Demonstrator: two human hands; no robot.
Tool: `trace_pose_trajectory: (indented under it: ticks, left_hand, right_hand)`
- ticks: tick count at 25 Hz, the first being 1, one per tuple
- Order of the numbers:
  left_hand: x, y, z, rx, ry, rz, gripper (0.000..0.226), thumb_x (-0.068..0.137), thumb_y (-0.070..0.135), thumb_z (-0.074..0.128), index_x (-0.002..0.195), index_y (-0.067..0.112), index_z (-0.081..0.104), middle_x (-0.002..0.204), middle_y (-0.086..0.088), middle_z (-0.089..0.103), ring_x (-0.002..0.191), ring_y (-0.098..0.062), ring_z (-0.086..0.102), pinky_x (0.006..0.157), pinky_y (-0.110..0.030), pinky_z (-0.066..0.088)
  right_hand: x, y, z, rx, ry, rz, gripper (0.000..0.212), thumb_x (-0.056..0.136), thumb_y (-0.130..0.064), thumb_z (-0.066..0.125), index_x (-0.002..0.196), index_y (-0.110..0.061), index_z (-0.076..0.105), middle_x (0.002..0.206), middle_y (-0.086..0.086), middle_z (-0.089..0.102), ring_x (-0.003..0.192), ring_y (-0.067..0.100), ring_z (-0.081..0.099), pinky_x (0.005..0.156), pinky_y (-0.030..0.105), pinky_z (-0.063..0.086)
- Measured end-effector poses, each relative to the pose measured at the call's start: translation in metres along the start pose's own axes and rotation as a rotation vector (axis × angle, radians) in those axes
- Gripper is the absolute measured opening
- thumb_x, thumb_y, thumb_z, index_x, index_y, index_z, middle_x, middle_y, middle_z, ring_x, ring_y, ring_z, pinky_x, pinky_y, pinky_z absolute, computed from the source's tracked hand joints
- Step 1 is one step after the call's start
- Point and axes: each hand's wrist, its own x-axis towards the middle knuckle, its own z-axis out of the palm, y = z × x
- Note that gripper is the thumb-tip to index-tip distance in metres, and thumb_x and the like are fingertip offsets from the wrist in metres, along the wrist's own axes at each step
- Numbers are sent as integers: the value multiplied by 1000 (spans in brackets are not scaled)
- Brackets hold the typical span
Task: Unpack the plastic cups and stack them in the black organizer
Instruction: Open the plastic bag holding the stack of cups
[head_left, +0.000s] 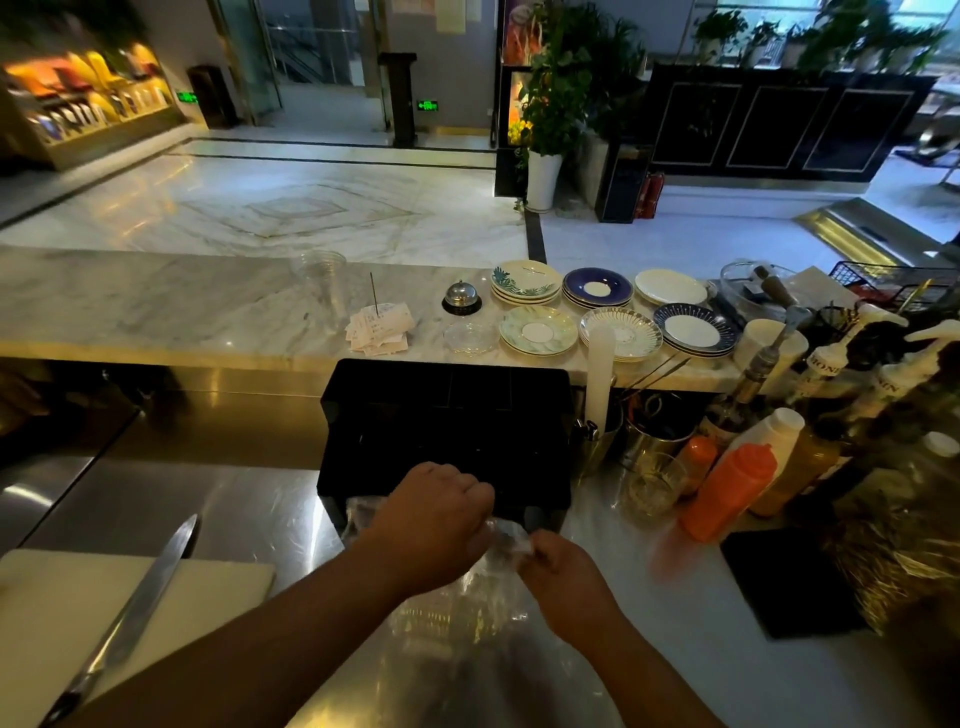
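The black organizer stands on the steel counter against the marble bar. Just in front of it lies a clear plastic sleeve of stacked plastic cups, running toward me between my arms. My left hand is closed on the far end of the sleeve's wrap at the organizer's front edge. My right hand pinches the twisted plastic wrap close beside it. A separate clear cup stack stands upright on the marble bar, far left of the plates.
A long knife lies on a white cutting board at near left. Orange squeeze bottles, syrup bottles and a glass crowd the right side. Plates, a bell and receipts sit on the bar.
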Motion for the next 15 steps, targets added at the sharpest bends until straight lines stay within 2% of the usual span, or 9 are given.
trace_pose_trajectory:
  ticks: [2,4,6,9,11,13,15]
  left_hand:
    - [-9,-11,0,-32,32,-53,30,86,53,59,102,28,65,96,7,69,88,-14,62,85,-39,56]
    - [-31,-18,10,31,-39,-64,63,76,65,63,127,27,62,129,1,67,116,-19,61,102,-44,53]
    - [-52,-28,21,95,-111,-81,79,72,68,63,139,26,57,146,-3,60,131,-25,57,109,-52,48]
    - [-64,-47,27,76,-60,-147,61,76,49,76,130,23,63,138,-6,65,123,-29,64,103,-49,52]
    - [-63,-53,26,68,14,-94,38,81,39,72,115,22,68,125,-3,71,113,-27,68,94,-44,55]
    - [-60,-54,24,78,44,20,22,86,35,64,104,22,69,113,-1,73,107,-23,68,90,-40,54]
    - [-55,-54,20,86,24,63,24,86,40,65,103,24,69,114,0,71,110,-23,65,93,-40,52]
  right_hand:
    - [1,-2,-1,3,-30,-7,22,99,-30,57,80,-19,62,65,-3,55,56,8,47,55,26,41]
    - [1,-2,-3,-19,-47,-20,23,99,-31,56,79,-24,61,64,-4,55,56,7,48,55,24,40]
    - [3,0,-5,-27,-52,-20,23,100,-31,55,80,-21,61,64,-4,53,55,5,47,54,22,40]
    - [5,4,-8,-20,-46,-20,27,101,-31,55,81,-14,61,62,-3,50,50,1,43,50,18,37]
    - [6,8,-9,-12,-29,-24,29,101,-33,55,79,-16,60,61,-4,49,45,-1,40,46,14,35]
    - [8,11,-10,-27,-16,-35,31,102,-35,55,87,-9,64,63,-3,51,43,-2,41,45,11,35]
    - [9,13,-9,-26,-14,-45,34,103,-35,54,87,-7,63,65,-1,51,43,-3,43,44,10,36]
